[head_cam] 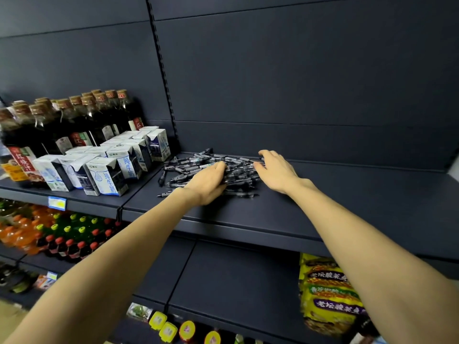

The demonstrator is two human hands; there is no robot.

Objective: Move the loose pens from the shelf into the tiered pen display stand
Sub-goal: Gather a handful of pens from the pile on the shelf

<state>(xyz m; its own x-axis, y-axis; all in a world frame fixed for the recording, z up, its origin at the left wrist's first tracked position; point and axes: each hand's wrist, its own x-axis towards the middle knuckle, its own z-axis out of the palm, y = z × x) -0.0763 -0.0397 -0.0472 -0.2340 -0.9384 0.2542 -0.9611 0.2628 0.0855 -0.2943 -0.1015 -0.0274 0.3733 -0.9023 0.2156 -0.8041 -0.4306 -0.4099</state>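
A loose pile of dark pens (pixel 198 167) lies on the dark shelf (pixel 347 194), near its back left. My left hand (pixel 207 183) lies on the pile's front, fingers bent down over the pens. My right hand (pixel 275 170) is at the pile's right side, fingers curved and touching the pens there. Whether either hand grips any pens is hidden by the fingers. No tiered pen display stand is in view.
White milk cartons (pixel 106 167) and dark sauce bottles (pixel 74 120) fill the shelf section to the left. Bottled drinks (pixel 62 234) stand on the shelf below left. Yellow noodle packs (pixel 327 294) sit lower right. A dark back panel (pixel 298 83) rises behind.
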